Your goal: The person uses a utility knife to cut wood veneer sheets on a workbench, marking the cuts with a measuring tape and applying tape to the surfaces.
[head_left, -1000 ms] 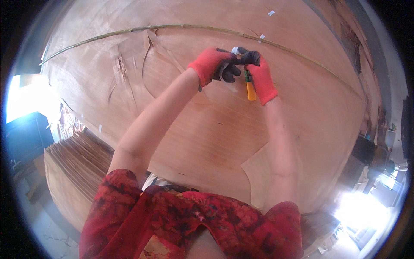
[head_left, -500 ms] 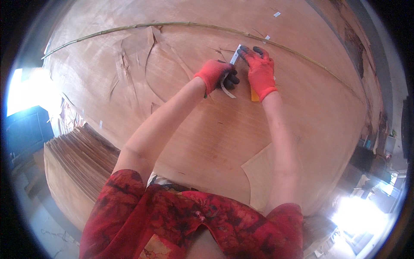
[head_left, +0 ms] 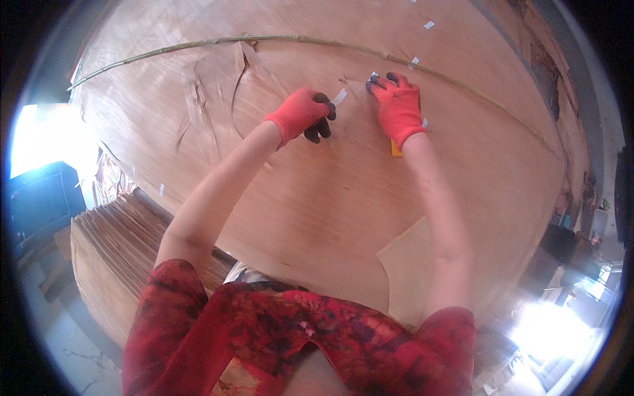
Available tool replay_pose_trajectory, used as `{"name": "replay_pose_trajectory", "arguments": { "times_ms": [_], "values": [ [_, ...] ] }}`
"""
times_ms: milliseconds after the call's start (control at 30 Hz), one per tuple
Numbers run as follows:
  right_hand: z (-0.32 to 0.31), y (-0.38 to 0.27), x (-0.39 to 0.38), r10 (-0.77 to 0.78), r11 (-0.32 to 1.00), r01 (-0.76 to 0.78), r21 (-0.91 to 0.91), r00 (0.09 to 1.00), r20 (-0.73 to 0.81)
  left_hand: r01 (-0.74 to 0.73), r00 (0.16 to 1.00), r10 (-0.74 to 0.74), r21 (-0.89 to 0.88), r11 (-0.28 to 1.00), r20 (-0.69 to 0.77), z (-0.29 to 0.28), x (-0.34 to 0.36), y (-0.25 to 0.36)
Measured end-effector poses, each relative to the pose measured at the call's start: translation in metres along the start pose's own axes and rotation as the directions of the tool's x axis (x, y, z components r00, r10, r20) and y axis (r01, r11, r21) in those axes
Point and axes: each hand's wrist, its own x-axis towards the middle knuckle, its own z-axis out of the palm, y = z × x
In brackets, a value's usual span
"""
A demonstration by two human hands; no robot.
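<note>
In a red glove with dark fingertips, my left hand pinches a short strip of white tape just above a broad sheet of thin reddish-brown wood veneer. Slightly to the right, my right hand, gloved the same way, rests on the veneer with its fingers reaching forward. A small white piece of tape shows at its fingertips. From beneath the right wrist juts an orange-yellow object; most of it is hidden, so I cannot tell its kind or whether the palm holds it.
A long thin bamboo pole lies across the far part of the veneer. Torn, lifted flaps stand near it at left. More white tape pieces dot the sheet. A stack of veneer sheets stands at near left. A paler veneer piece lies at near right.
My left hand has moved left, away from my right hand, with a short tape strip in its fingers. The longer white strip that spanned both hands no longer shows. My right hand stays nearly in place.
</note>
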Motion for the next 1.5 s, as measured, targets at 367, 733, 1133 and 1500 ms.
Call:
{"name": "replay_pose_trajectory", "arguments": {
  "times_ms": [367, 733, 1133, 1500],
  "values": [
    [0.018, -0.031, 0.011, 0.184, 0.941, -0.144, 0.305, 0.977, -0.106, -0.096, 0.995, 0.087, -0.210, 0.973, -0.051, -0.023, 0.015, -0.015],
    [0.022, -0.039, 0.011, 0.222, 0.926, -0.153, 0.345, 0.960, -0.170, -0.104, 0.987, 0.137, -0.316, 0.943, 0.086, -0.004, 0.051, 0.000],
    [0.027, -0.035, 0.010, 0.148, 0.942, -0.092, 0.322, 0.977, -0.153, -0.070, 0.996, 0.063, -0.111, 0.991, -0.064, -0.001, 0.073, -0.010],
    [0.038, -0.029, 0.004, -0.162, 0.985, 0.167, 0.047, 0.981, -0.108, -0.085, 0.994, 0.070, -0.207, 0.975, -0.081, -0.004, 0.052, -0.027]
  ]
}}
